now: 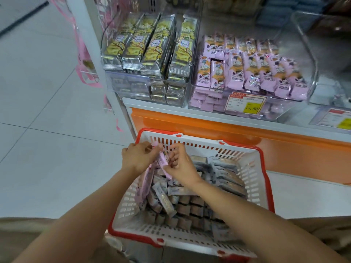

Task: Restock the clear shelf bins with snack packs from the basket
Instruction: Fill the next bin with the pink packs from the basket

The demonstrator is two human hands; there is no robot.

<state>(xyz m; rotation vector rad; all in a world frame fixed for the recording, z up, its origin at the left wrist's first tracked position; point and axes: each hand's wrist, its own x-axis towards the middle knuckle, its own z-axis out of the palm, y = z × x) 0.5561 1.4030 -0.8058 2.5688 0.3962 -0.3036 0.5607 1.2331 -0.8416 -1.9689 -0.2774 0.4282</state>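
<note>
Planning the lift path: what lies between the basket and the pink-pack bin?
Head view: only the orange shelf front and its white ledge lie between basket and bin.

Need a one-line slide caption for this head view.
The left hand and right hand grip pink snack packs over the white basket, below clear shelf bins.

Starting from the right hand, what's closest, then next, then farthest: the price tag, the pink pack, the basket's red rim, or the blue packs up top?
1. Pink pack: held in the right hand itself.
2. Red rim: just beyond the hand.
3. Price tag: higher, on the bin front, to the right.
4. Blue packs: far back, top right.
</note>
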